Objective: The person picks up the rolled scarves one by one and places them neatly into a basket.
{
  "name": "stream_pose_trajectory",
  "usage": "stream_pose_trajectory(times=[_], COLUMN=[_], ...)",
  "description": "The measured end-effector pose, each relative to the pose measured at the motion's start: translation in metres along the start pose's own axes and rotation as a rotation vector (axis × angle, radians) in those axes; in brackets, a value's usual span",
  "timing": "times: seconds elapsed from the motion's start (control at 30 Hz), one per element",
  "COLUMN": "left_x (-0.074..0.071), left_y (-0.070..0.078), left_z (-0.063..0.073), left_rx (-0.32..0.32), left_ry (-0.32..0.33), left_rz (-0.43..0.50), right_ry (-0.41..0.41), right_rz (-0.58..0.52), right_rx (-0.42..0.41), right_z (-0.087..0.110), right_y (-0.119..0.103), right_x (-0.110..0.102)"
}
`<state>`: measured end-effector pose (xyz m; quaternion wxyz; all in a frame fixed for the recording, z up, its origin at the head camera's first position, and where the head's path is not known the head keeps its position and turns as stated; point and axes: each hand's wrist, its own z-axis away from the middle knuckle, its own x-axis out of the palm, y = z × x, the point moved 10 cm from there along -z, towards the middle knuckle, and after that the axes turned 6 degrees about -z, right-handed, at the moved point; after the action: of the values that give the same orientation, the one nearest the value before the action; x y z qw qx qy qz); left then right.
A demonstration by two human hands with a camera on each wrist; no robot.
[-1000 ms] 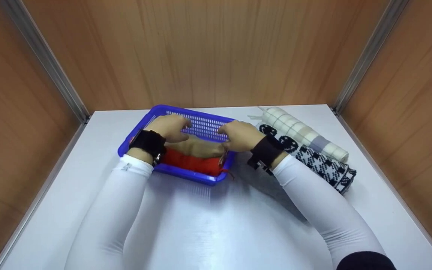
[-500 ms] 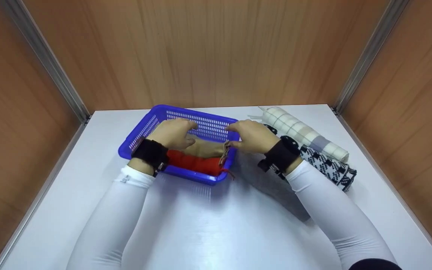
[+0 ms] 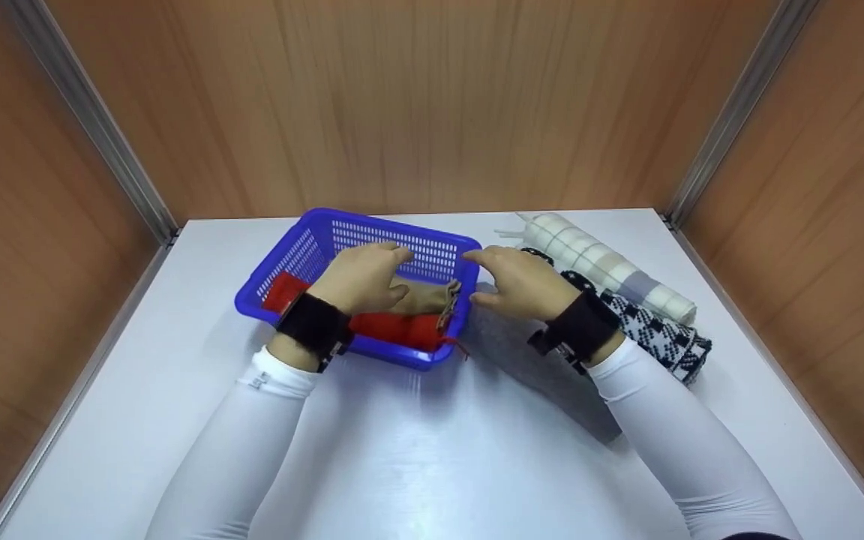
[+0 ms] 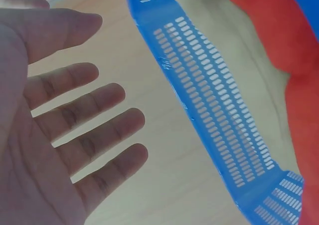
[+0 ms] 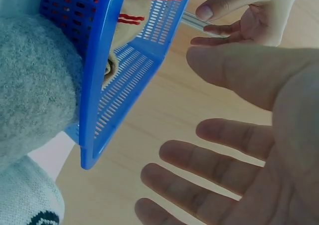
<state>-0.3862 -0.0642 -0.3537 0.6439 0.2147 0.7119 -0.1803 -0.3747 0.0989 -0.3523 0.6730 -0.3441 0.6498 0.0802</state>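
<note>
A: Here's the blue basket (image 3: 387, 223) on the white table (image 3: 417, 465), and the left hand (image 3: 363, 277) hovers right above it!

B: What's in that hand?

A: Nothing. The left wrist view shows it nicely: fingers stretched out and spread, thumb apart, palm bare.

B: Over to the right hand (image 3: 522, 281), then.

A: Empty as well, fingers extended and well spaced, near the basket's right end, over the grey roll (image 3: 544, 382) in the head view.

B: And inside the basket?

A: The red roll (image 3: 406, 330) lies along the near side, the beige roll (image 3: 424, 298) just behind it, with a thin red cord (image 3: 458, 346) trailing at the near right corner of the rim.

B: That grey roll slants across the table, one end close by the basket; touching or not, I can't tell.

A: Farther right, the black-and-white patterned roll (image 3: 657, 334) lies slantwise, partly hidden behind the right wrist, with the pale checked roll (image 3: 612, 266) just beyond it.

B: Black bands (image 3: 314, 328) on both wrists, white sleeves (image 3: 252, 442) on both arms, wood-grain panels (image 3: 432, 105) on three sides!
</note>
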Motion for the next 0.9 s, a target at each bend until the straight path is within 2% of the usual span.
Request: stream_pose_trajectory(times=[0.4,0.9], left_x=[0.003,0.016], left_y=[0.028,0.052], left_z=[0.007,0.011], left_rx=[0.042,0.111], left_ry=[0.040,0.077], left_rz=[-0.044,-0.031], right_ry=[0.096,0.124], right_rz=[0.030,0.035], right_rx=[-0.035,-0.022], right_z=[0.023,0.048], right_y=[0.007,0.030], right_x=[-0.007,-0.002])
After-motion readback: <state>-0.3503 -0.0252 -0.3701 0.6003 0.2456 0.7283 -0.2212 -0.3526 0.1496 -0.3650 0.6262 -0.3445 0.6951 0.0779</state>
